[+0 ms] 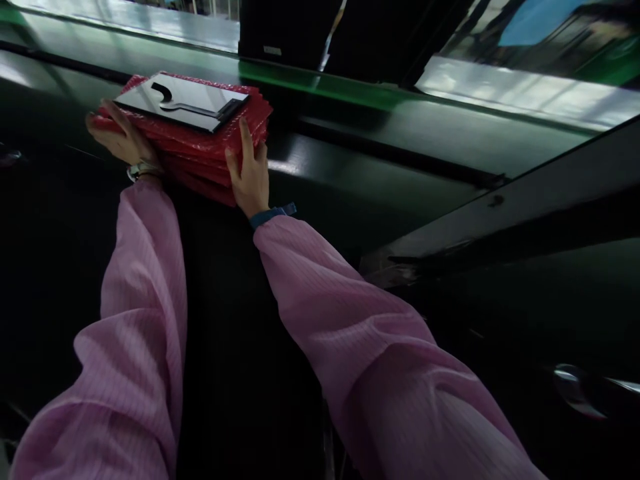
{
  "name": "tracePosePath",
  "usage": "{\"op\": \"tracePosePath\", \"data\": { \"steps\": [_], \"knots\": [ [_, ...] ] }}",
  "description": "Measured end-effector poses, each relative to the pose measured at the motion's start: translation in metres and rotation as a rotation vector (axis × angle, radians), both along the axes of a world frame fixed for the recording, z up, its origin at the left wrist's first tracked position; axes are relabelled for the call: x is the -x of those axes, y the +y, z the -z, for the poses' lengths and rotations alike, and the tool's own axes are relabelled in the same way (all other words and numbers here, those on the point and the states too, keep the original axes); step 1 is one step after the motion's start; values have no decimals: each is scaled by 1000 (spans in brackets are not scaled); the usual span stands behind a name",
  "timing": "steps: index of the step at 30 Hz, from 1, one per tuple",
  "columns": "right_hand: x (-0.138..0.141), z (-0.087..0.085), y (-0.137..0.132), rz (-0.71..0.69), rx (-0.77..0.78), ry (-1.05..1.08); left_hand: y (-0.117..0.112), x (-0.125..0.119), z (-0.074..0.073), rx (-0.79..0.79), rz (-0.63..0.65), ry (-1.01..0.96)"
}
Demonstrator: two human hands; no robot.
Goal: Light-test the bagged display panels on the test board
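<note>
A stack of red bubble-wrap bags (pixel 187 141) sits between my hands at the upper left, over the edge of a dark green bench. On top of it lies a flat, shiny pale panel (pixel 143 99) with a dark border and a dark curved shape on its face, perhaps a reflection. My left hand (pixel 124 139) grips the stack's left side, fingers along the edge. The right-hand end is held by my right hand (pixel 250 172), with one finger reaching up close to the panel's corner. The undersides of both hands' grips are hidden.
The dark green bench surface (pixel 320 157) runs across the view, with a black strip along it. Behind it stands a black upright panel (pixel 290 33). A grey metal beam (pixel 465 200) slants in from the right. A shiny curved metal part (pixel 580 393) shows at the lower right.
</note>
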State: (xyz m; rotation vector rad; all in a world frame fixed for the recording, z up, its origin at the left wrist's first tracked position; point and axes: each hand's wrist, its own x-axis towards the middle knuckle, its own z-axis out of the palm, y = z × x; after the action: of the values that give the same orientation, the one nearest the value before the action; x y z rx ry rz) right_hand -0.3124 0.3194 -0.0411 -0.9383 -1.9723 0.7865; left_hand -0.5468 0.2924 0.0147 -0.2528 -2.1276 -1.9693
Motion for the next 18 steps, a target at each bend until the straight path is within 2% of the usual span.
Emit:
{"op": "tracePosePath", "data": {
  "steps": [3,5,9,11,12,15,18],
  "knots": [
    [1,0,-3,61,3,7,-11,-22,2,47,-11,-16],
    [-1,0,-6,109,-31,1,-24,-49,11,98,56,-18],
    [-8,2,-14,161,-148,-32,-57,-108,48,172,169,-36],
    [-11,3,-18,148,-180,-72,-72,-126,64,198,209,-15],
    [-11,2,-20,131,-194,-86,-79,-130,70,223,300,-22],
    [-10,-7,-32,58,-221,-49,-91,-131,78,288,329,-14],
    [-19,-36,-64,63,-224,65,-93,-126,77,358,351,-7]
  ]
}}
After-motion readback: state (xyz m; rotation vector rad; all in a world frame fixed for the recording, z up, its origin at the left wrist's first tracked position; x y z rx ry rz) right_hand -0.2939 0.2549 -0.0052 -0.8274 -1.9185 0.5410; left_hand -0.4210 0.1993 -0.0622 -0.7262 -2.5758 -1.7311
